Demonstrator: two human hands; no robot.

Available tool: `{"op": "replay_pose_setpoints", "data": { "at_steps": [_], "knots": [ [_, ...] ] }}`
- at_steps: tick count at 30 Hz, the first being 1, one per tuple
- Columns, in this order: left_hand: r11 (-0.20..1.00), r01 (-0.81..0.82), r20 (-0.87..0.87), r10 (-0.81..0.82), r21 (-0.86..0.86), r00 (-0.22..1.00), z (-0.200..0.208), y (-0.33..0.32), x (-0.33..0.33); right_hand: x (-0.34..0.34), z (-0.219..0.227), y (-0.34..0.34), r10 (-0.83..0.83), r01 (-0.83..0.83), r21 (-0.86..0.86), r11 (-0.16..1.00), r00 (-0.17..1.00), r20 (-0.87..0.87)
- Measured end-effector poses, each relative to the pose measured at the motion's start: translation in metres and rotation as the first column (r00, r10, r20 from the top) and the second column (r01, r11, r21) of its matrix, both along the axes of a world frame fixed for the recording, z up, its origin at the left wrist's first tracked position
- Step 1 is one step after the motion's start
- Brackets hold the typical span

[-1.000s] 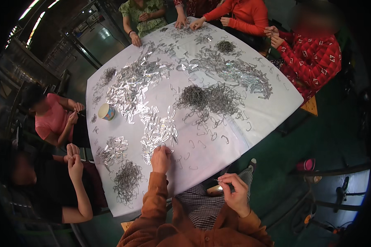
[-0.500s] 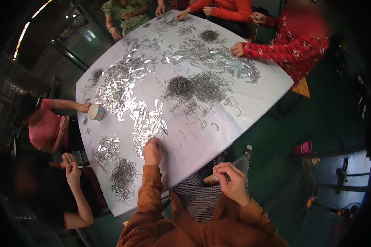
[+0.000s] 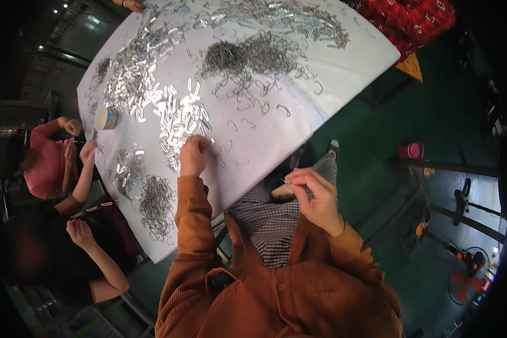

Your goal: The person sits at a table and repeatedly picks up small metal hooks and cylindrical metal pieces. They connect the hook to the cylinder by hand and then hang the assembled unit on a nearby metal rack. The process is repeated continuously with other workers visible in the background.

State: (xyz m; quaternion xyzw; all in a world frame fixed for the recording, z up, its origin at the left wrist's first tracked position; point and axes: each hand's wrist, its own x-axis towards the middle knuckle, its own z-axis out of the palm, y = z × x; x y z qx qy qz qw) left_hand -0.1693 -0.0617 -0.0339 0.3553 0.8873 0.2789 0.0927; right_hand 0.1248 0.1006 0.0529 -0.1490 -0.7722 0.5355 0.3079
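My left hand [image 3: 193, 156] is closed over the white table [image 3: 265, 143], fingertips pinched together at the near edge of a spread of shiny oblong metal pieces [image 3: 181, 115]. What lies between those fingertips is too small to make out. Off the table's edge, above my lap, my right hand [image 3: 316, 198] pinches a tiny thin thing between thumb and forefinger; its kind does not show. Curved dark wire hooks [image 3: 222, 59] are heaped farther up the table, with loose ones scattered to the right of my left hand.
A second heap of wire hooks [image 3: 156, 203] and a small pile of shiny pieces [image 3: 128, 164] lie at the left. A paper cup [image 3: 107, 118] stands near the left edge. Co-workers sit along the left, one in a pink shirt [image 3: 48, 163]. A pink bucket [image 3: 412, 150] is on the floor.
My view has tilted down, so the table sits higher in the picture. Both my hands stay pinched. The pink-shirted co-worker's hand has left the cup; the nearer co-worker now reaches to the table edge.
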Motion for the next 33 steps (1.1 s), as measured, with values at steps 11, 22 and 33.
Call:
{"op": "replay_pose_setpoints", "data": {
  "at_steps": [11,22,33],
  "knots": [
    [0.996,-0.059,0.038,0.061,-0.060,0.997,0.005,0.007,0.006,-0.003,-0.014,0.004,-0.015,0.016,0.073,0.997,1.000,-0.003],
    [0.993,0.096,-0.053,-0.099,-0.063,0.994,-0.019,-0.012,-0.022,-0.010,-0.020,0.002,-0.046,0.045,0.053,0.998,0.999,0.012],
    [0.879,0.025,0.599,-0.345,0.476,0.723,0.017,0.038,0.055,0.001,-0.038,0.015,-0.015,0.018,0.119,0.993,0.999,-0.032]
  ]
}}
